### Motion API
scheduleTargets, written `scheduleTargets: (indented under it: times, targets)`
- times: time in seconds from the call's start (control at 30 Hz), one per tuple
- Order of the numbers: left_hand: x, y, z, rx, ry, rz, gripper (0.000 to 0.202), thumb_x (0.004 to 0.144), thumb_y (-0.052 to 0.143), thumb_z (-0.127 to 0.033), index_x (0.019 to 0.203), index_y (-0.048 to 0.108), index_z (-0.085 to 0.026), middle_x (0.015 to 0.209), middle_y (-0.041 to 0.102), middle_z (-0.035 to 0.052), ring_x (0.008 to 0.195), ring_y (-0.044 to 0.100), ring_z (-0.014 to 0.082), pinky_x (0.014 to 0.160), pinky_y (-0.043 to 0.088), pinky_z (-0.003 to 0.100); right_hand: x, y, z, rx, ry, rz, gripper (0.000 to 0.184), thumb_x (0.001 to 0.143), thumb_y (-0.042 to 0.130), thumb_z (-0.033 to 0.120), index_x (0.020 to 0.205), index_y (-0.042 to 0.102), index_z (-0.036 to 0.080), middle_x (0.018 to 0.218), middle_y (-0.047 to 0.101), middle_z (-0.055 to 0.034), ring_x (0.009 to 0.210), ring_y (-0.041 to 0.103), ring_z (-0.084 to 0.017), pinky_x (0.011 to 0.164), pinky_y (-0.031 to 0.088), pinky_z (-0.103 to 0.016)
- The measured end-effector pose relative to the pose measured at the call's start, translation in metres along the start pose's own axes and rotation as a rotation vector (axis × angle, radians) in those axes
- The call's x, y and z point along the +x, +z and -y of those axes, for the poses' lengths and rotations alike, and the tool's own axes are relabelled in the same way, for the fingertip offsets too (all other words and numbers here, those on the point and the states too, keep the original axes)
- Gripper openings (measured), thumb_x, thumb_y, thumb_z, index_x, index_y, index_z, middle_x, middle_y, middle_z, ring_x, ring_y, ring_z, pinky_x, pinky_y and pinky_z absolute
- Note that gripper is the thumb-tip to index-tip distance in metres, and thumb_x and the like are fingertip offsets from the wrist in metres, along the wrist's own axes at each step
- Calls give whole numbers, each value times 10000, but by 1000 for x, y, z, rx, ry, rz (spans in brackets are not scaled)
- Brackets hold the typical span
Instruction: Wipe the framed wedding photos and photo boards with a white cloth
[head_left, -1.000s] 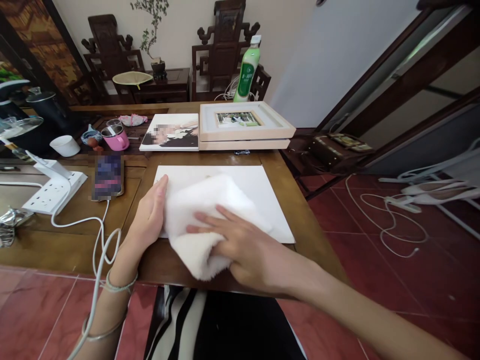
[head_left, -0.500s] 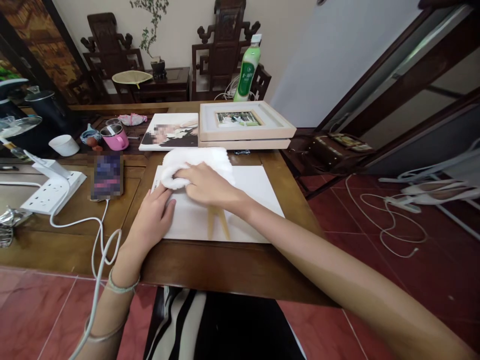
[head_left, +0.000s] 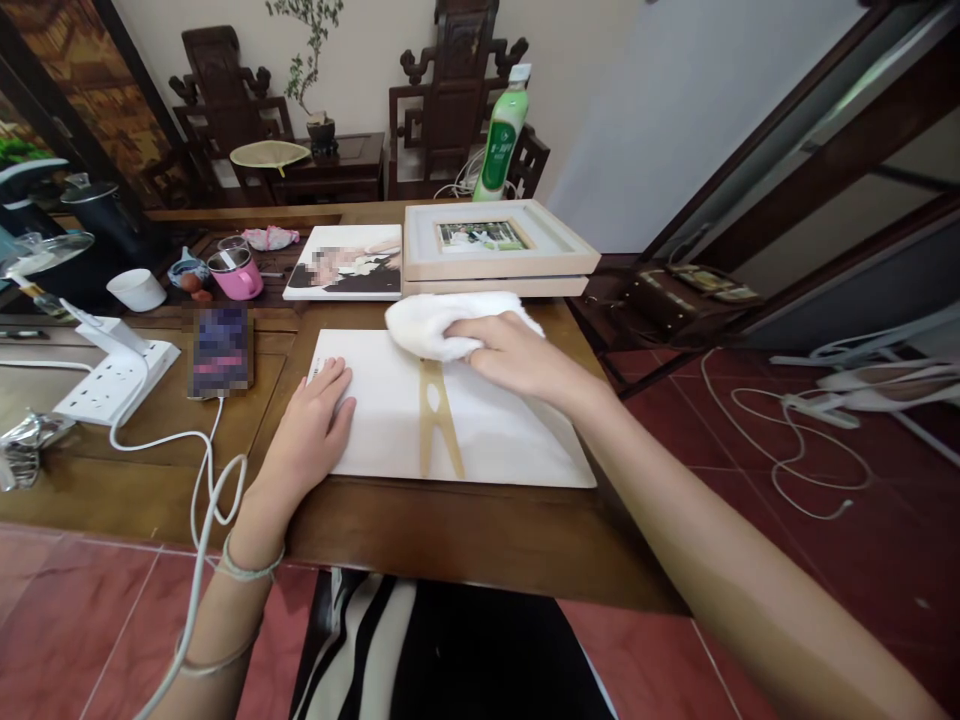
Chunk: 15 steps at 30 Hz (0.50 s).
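Note:
A flat white board (head_left: 375,440) lies near the table's front edge, with a tan A-shaped piece (head_left: 426,430) on its face. My left hand (head_left: 313,418) rests on the board's left edge, fingers stretched out and holding nothing. In my right hand (head_left: 514,352) a fluffy white towel (head_left: 427,325) is bunched up, over the board's far right part. The towel covers the top of the tan piece and the board's far right corner. My right fingers are partly buried in the cloth.
Behind the board lie a photo panel (head_left: 341,280) and stacked picture frames (head_left: 510,268), with a green bottle (head_left: 501,150) beyond. To the left are a phone (head_left: 221,350) on a cable, a power strip (head_left: 120,375), a pink mug (head_left: 238,280) and a white cup (head_left: 137,290).
My right hand has moved the towel rightward across the board, uncovering more of the tan piece and the board's left part. My left hand stays at the left edge.

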<state>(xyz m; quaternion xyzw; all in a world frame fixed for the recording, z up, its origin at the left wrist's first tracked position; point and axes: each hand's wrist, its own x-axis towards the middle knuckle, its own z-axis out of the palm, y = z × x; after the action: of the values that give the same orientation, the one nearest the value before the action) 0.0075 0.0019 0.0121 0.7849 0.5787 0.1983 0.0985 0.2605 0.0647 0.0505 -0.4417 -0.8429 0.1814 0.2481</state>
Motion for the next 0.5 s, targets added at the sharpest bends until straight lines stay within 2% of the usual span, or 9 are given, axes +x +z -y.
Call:
scheduleTargets:
  times: [0.13,0.27,0.4,0.5]
  targets:
    - [0,0,0,5,8,-5,440,955,355,-242,1345,510,-112,1488,455,167,1428,350,289,1159,291,529,-27,-7,-16,-94,29,-5,501,634,391,2,955,730,186,1058,756,-48,1077,657,-308,966,470,-461]
    - [0,2,1,7,16,-22,441,955,357,-255,1341,513,-110,1486,455,173,1422,361,288,1157,292,529,-71,5,-8,-251,-55,-18,468,642,396,-6,964,692,159,1265,662,-137,1319,477,-340,1096,334,-612]
    - [0,3,2,7,10,-21,445,958,355,-261,1347,508,-110,1492,448,172,1424,358,287,1154,295,532,-113,9,10,-290,-116,-58,417,607,382,-29,829,661,186,1369,583,-126,1361,409,-323,1115,312,-632]
    - [-1,2,2,9,8,-10,449,959,351,-256,1354,502,-103,1494,445,170,1429,349,283,1161,285,526,-128,3,15,-288,-130,-51,387,604,376,-28,768,641,201,1363,588,-119,1358,411,-304,1118,334,-600]
